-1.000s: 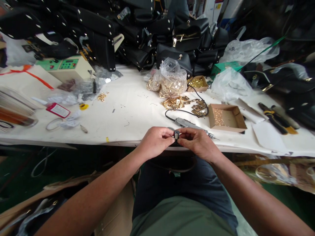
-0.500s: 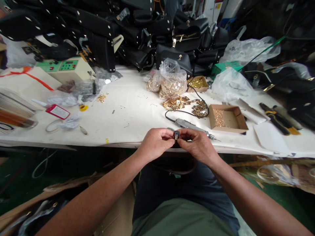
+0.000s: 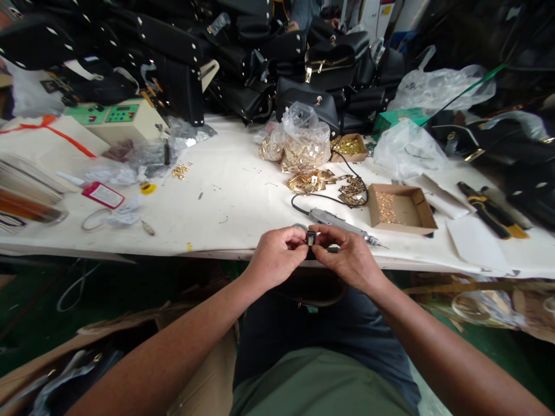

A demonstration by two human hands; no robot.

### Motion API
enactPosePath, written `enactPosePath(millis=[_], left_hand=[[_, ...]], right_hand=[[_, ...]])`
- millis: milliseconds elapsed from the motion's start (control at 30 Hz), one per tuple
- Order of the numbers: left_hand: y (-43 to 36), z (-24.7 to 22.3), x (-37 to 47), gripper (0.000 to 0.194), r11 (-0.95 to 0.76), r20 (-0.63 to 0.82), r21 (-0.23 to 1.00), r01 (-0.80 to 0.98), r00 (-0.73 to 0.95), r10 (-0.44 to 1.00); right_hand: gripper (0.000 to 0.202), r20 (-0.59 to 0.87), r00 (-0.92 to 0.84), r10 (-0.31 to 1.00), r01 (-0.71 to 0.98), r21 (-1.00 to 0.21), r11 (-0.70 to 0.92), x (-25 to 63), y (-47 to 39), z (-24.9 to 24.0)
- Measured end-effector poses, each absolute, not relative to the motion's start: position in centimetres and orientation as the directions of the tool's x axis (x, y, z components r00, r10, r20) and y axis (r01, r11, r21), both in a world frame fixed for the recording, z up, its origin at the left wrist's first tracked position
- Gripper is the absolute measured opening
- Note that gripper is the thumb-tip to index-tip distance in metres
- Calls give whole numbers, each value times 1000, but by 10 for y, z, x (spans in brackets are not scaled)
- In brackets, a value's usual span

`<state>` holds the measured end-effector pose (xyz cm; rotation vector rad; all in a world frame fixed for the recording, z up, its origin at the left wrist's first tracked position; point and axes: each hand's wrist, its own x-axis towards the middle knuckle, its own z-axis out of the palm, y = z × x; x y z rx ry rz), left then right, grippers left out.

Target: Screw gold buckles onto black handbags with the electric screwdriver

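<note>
At the table's front edge, my left hand point(image 3: 281, 251) and my right hand point(image 3: 347, 251) meet with fingertips pinched from both sides on a small black tab with a shiny metal plate point(image 3: 311, 238). Both hands are closed on it. Below them a dark bag point(image 3: 318, 292) rests over my lap, partly hidden by my hands. Just beyond my right hand lies a grey electric screwdriver point(image 3: 332, 221) with its bit pointing right. How the tab joins the bag is hidden by my fingers.
Gold metal plates point(image 3: 310, 181) lie piled beyond the screwdriver, beside a plastic bag of fittings point(image 3: 306, 141). A cardboard box point(image 3: 414, 211) holds small copper-coloured pieces. Yellow-black pliers point(image 3: 489, 211) lie right. Black bags point(image 3: 255, 52) are heaped behind; part of a person point(image 3: 304, 13) shows there.
My hands stay almost in place, still pinching the tab. At the back, more of a person shows behind the heaped bags. The view has shifted very slightly.
</note>
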<state>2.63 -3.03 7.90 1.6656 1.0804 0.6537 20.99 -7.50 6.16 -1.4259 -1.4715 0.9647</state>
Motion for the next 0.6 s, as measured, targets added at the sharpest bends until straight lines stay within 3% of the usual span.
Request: enactPosePath(millis=[300, 500, 600], left_hand=[[-32, 76, 28, 17, -88, -73, 933, 350, 422, 903], [-32, 83, 25, 17, -28, -128, 943, 330, 443, 887], [-36, 86, 24, 18, -36, -131, 940, 339, 457, 880]], right_hand=[[32, 52, 22, 998, 375, -926, 40, 204, -73, 66], [19, 8, -23, 1000, 261, -965, 13, 207, -75, 67], [25, -66, -27, 997, 171, -983, -60, 210, -77, 69]])
